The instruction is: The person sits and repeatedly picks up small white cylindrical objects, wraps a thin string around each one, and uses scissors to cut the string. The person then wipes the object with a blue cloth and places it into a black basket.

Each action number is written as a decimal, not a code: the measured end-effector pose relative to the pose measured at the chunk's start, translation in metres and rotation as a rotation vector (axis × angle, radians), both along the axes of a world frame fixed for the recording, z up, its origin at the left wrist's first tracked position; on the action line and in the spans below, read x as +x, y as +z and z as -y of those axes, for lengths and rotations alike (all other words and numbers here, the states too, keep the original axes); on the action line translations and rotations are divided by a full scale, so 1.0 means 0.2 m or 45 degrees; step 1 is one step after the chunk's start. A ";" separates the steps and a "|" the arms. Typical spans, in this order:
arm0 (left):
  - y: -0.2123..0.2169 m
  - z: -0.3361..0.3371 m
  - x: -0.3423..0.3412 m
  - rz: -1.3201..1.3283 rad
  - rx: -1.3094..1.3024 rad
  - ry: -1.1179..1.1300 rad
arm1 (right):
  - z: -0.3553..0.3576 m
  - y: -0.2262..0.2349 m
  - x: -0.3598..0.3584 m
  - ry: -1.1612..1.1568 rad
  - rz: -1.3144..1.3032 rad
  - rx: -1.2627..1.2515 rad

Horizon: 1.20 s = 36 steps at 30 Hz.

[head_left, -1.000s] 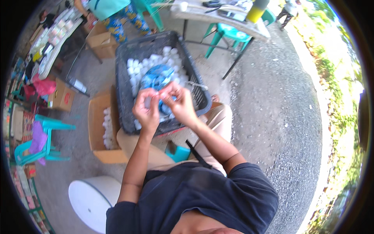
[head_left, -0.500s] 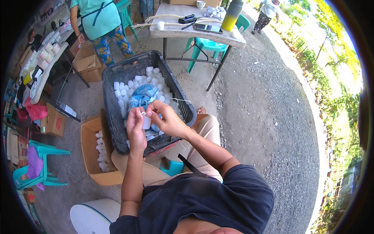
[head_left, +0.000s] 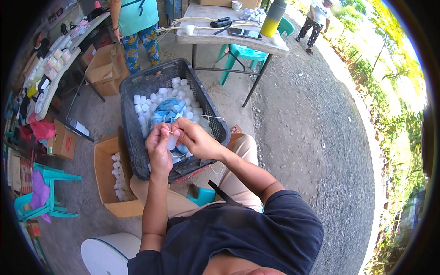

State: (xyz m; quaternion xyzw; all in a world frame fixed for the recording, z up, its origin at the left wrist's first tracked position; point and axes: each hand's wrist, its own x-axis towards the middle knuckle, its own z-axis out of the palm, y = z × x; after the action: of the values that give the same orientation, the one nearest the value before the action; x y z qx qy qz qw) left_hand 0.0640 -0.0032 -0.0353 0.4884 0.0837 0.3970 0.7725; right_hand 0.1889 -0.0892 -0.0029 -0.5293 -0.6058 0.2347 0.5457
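Over the black plastic crate (head_left: 129, 137), both of my hands are close together with fingers pinched. My left hand (head_left: 158, 147) and my right hand (head_left: 198, 140) grip a short pale cord (head_left: 170, 132) from either side. Just beneath it, between the hands, is a white cylinder (head_left: 172, 142) that looks like a small candle; fingers partly cover its top. Many similar white cylinders (head_left: 150, 108) lie loose in the crate, with a blue patterned cloth (head_left: 168, 110) on top of them.
An open cardboard box (head_left: 106, 183) with more white cylinders stands left of the crate. Ahead is a table (head_left: 201, 37) with cords, a phone and a bottle (head_left: 273, 18). One person (head_left: 137, 32) stands beyond the crate; another (head_left: 316, 20) walks on the gravel.
The cord between my fingers now looks straighter, and my hands have barely shifted. The person beyond the crate moved right and stands more upright; the one on the gravel came nearer.
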 end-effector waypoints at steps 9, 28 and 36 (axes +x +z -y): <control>0.06 -0.11 0.05 0.163 0.089 0.326 | -0.18 -0.11 -0.10 -0.277 0.255 0.014; 0.07 -0.06 -0.50 -0.505 0.349 0.217 | -0.76 -0.82 -0.28 0.507 0.994 -1.328; 0.02 -0.10 -0.53 -0.607 0.512 0.347 | -0.56 -0.44 -0.02 0.728 -0.475 -1.312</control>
State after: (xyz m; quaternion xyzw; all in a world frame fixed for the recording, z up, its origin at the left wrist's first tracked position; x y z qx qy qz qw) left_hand -0.0427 0.0162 -0.0323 0.6945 0.2464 0.3798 0.5592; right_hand 0.1848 0.0224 -0.0911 -0.4915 -0.4269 0.7227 0.2322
